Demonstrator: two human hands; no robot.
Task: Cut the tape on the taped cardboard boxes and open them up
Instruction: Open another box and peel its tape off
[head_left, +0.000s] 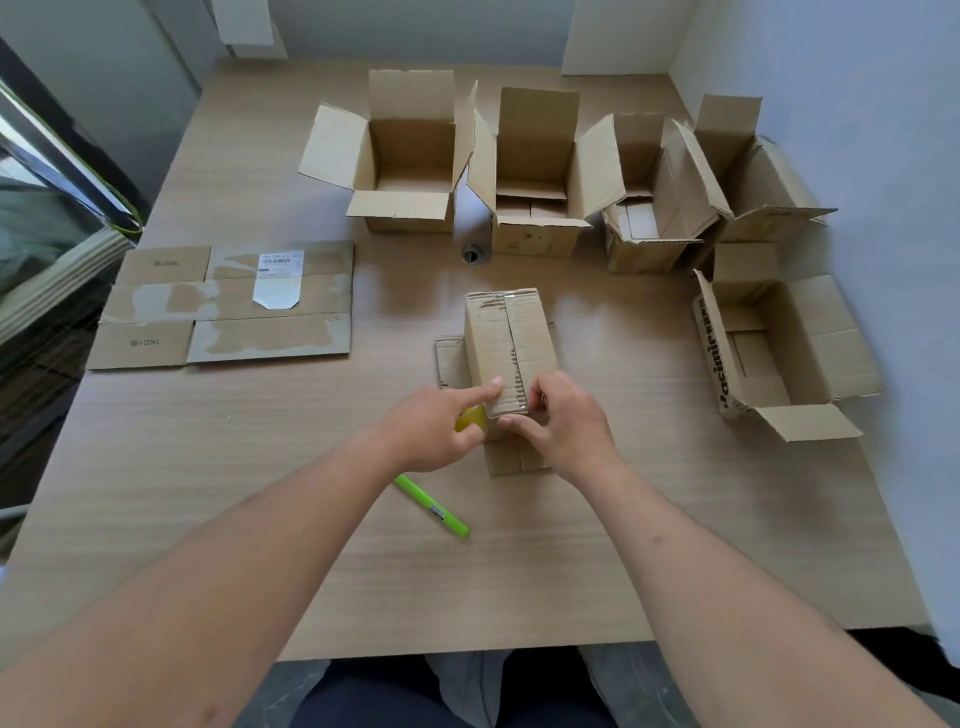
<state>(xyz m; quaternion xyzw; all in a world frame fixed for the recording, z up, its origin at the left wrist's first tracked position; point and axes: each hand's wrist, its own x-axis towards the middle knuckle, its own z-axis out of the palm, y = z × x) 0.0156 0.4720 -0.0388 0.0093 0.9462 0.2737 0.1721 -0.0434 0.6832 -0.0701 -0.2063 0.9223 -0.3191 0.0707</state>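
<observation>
A small cardboard box (511, 348) stands at the middle of the table, its top flaps closed along a centre seam with clear tape on it. Two of its flaps lie flat on the table, one to its left and one on its near side. My left hand (434, 428) is curled around a small yellow object (469, 419) that is mostly hidden, and its index finger rests on the box's near top edge. My right hand (563, 423) pinches the near end of the box's right top flap. A green pen-shaped cutter (431, 505) lies loose on the table below my left wrist.
Several open boxes stand along the back (410, 156) and the right side (779, 343). A flattened box (228, 306) with a white label lies at the left. A round cable hole (474, 254) sits behind the small box. The wooden table's (260, 467) near edge is at my lap.
</observation>
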